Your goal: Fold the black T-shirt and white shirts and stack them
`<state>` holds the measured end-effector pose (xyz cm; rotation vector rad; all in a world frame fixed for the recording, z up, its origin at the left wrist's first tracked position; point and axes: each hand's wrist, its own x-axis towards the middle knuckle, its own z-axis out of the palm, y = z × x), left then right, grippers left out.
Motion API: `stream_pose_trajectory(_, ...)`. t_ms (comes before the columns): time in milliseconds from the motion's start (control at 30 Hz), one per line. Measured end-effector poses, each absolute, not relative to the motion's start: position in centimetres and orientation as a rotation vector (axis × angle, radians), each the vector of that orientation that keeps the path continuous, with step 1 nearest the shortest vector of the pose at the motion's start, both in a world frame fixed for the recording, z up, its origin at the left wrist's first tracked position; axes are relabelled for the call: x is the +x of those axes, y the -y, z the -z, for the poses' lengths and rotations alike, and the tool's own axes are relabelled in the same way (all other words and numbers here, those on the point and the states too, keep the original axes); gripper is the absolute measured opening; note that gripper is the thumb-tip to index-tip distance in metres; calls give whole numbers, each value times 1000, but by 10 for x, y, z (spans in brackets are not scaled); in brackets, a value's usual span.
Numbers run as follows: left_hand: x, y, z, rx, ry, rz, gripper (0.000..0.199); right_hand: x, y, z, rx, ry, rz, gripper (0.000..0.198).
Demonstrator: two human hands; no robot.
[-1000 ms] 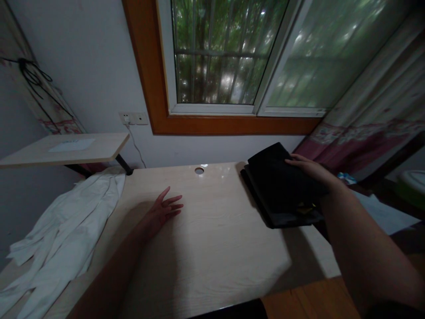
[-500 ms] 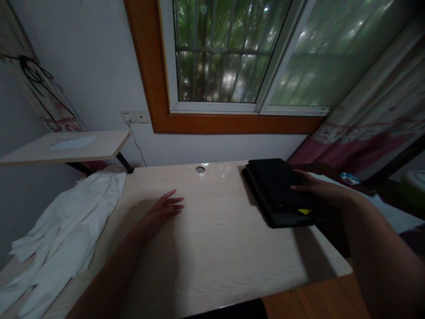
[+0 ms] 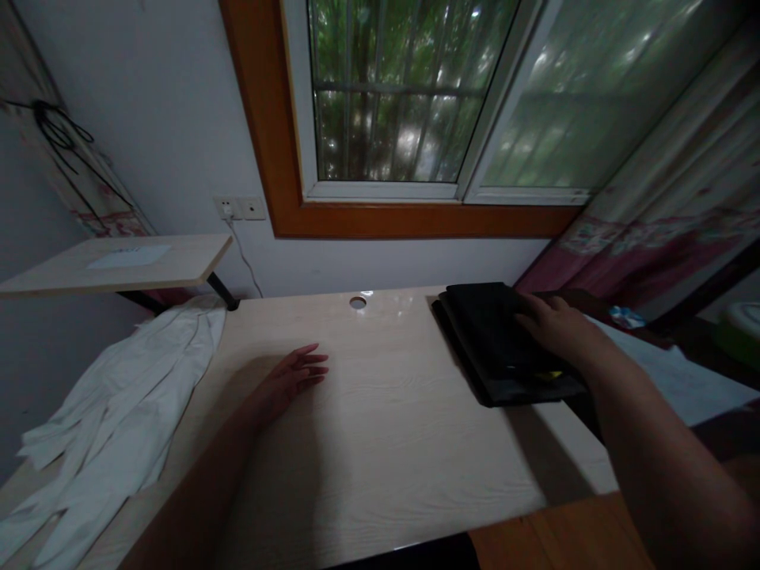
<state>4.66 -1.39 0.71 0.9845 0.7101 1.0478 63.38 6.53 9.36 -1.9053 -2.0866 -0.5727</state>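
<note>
My left hand (image 3: 292,375) lies over the pale wood-grain desk (image 3: 380,443), its fingers spread and nothing in them. On the right side of the desk is a stack of flat black items (image 3: 484,332) that look like folders or cases. A bit of yellow (image 3: 555,374) shows between the layers near the front. My right hand (image 3: 555,324) rests on the right part of the top black item, its thumb and fingers apart and pointing left. Part of the stack's right side is hidden under that hand and wrist.
White cloth (image 3: 131,396) is heaped along the desk's left side, below a raised shelf (image 3: 119,265) with a paper on it. A round cable hole (image 3: 358,302) is near the back edge. White sheet material (image 3: 670,372) lies beyond the right edge.
My right hand has shifted slightly across the top of the black stack, and its forearm has moved left. The stack and my left hand stay almost where they were.
</note>
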Motion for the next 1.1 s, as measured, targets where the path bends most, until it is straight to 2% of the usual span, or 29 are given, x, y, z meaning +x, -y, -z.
stream_pose_trajectory(167, 45, 13, -4, 1000, -712, -1045, 48, 579, -78, -91, -1717, 2312, 356, 58)
stream_pose_trajectory(333, 44, 12, -1, 1008, -713, -1032, 47, 563, -81, -58, -1899, 2360, 87, 62)
stream_pose_trajectory(567, 45, 14, -4, 1005, -701, -1029, 45, 566, -67, -51, -1924, 2302, -26, 68)
stream_pose_trajectory(800, 44, 13, -2, 1010, -697, -1039, 46, 565, -51, -47, -1795, 2289, 45, 67)
stream_pose_trajectory(1100, 44, 13, -4, 1002, -774, -1117, 41, 521, -21, -83, -1499, 2290, 423, 37)
